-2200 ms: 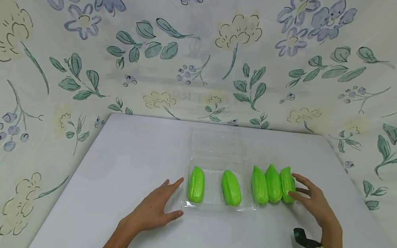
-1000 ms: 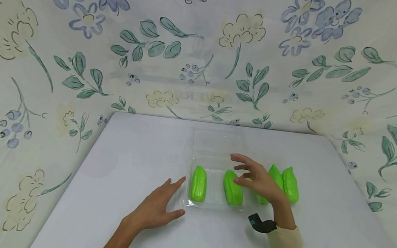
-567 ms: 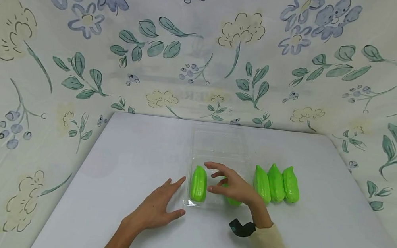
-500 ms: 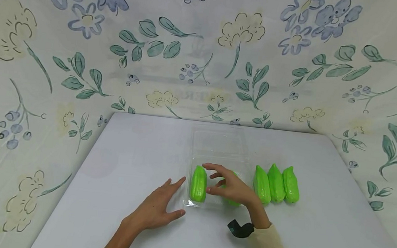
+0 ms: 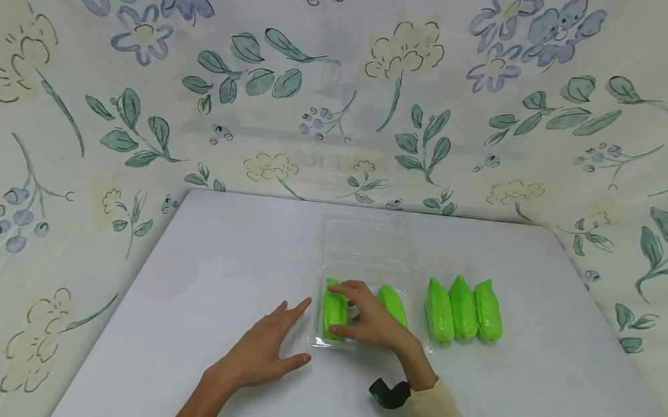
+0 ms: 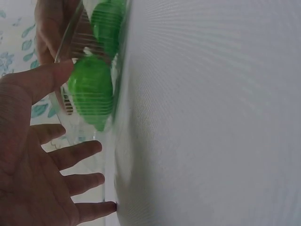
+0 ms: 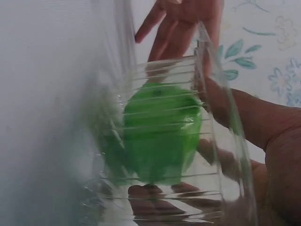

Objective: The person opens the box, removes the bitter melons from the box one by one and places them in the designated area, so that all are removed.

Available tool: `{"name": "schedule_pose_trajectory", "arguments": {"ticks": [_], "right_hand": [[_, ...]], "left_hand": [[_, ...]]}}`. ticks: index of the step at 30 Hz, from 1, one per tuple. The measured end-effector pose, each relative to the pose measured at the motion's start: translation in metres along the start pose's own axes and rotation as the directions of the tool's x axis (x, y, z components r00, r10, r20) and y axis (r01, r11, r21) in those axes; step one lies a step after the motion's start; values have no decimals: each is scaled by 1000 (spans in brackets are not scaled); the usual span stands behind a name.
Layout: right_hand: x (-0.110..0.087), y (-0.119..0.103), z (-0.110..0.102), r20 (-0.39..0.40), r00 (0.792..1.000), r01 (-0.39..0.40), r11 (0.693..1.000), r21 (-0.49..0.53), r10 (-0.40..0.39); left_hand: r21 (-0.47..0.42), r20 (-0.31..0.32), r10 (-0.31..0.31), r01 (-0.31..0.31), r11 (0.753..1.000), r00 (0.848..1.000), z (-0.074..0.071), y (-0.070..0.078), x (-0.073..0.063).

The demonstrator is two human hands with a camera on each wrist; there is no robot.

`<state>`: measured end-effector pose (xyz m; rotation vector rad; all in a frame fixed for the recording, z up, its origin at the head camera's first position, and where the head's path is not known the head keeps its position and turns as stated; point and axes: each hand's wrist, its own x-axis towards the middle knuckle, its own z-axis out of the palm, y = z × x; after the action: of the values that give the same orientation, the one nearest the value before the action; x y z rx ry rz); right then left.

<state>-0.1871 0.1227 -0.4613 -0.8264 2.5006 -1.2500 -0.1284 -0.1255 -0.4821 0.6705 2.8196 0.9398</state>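
Observation:
A clear plastic clamshell box (image 5: 357, 347) lies opened flat, with two bright green ridged, pointed fruits inside. My right hand (image 5: 368, 316) reaches over the left green ridged fruit (image 5: 334, 310), its thumb at the near end and curled fingers toward the far end. In the right wrist view that hand (image 7: 282, 141) shows behind the clear wall, the fruit between thumb and fingers. The other boxed fruit (image 5: 391, 303) is partly covered by my right hand. My left hand (image 5: 260, 349) stays spread beside the box's left edge, holding nothing; whether it touches the box cannot be told.
Right of the box, three more green fruits (image 5: 464, 308) lie side by side on the white table (image 5: 233, 252). The transparent lid (image 5: 367, 238) extends behind the box. Beyond the table hangs a flower-patterned cloth (image 5: 333, 87).
My right hand left the row of three fruits, passed leftward over the second boxed fruit and came onto the left one, which has shifted slightly right. The left hand kept its place.

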Motion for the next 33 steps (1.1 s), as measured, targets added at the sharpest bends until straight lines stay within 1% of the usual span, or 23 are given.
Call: {"name": "schedule_pose_trajectory", "arguments": {"ticks": [3,7,10,14,19,22,25,29,31,33], "right_hand": [[0,0,3,5,1000,-15,1000,-8,15],[3,0,8,9,999,-41,999,16,41],[4,-2,11,-6,997,-72,997,15,72],[7,-3,14,-40,993,-109,994,-22,108],[8,-3,16,-79,990,-118,993,-29,116],[8,-2,16,-90,990,-114,993,-12,113],[7,-1,14,-96,990,-104,994,16,105],[4,0,6,-107,989,-94,991,96,104],[3,0,0,-113,987,-92,982,166,112],[1,1,-7,-121,986,-79,965,249,112]], "left_hand": [[1,1,4,-4,1000,1000,0,0,0],[6,-3,9,-9,1000,1000,1,-1,1],[5,-3,9,-9,1000,1000,2,-1,1],[5,0,5,-5,1000,1000,3,-1,1],[17,-3,8,-8,1000,1000,4,-2,1],[22,-6,13,-13,1000,1000,4,-2,1],[22,-4,9,-9,1000,1000,4,-2,1],[19,-3,-2,2,1000,1000,3,-1,0],[18,-4,-5,5,1000,1000,3,-1,0],[15,-3,-10,10,1000,1000,3,-1,0]]}}
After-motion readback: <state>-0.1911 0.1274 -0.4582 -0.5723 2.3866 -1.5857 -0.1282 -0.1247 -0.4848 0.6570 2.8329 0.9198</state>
